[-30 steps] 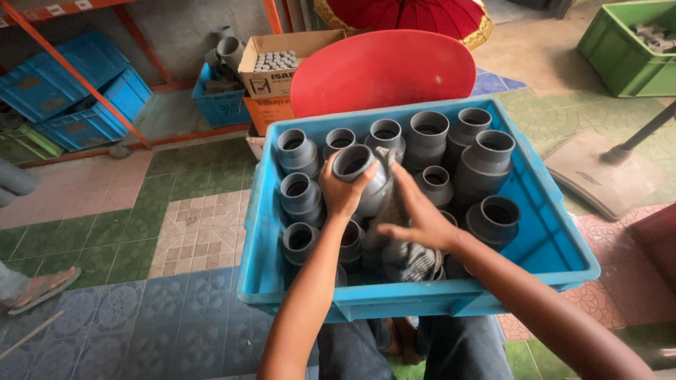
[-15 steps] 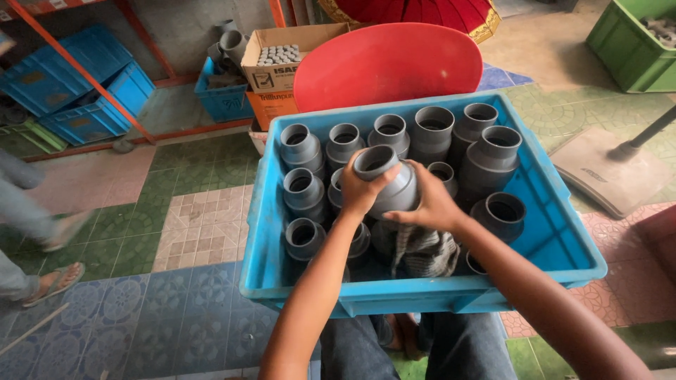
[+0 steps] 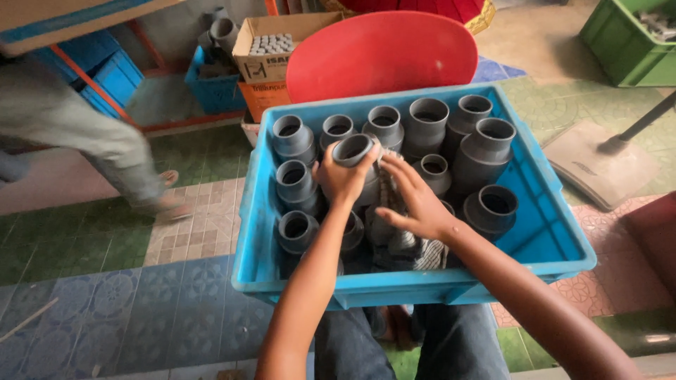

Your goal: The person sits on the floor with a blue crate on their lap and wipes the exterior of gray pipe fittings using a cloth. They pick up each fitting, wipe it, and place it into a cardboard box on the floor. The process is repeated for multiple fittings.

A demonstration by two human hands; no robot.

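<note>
Both forearms are bare from the lower frame edge to the wrists, with no sleeves, watch or rings showing. The left hand (image 3: 343, 179) and right hand (image 3: 417, 204) are ungloved, the nails short as far as the blur allows. Below them the legs (image 3: 415, 348) wear dark blue trousers, probably denim, creased at the knees.

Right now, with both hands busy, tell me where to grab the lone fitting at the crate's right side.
Take the lone fitting by its wide top collar, coming straight down from above. It stands upright, mouth up, with bare crate floor to its right, so fingers fit around the rim there. The left hand and right hand work another fitting well clear of it.
</note>
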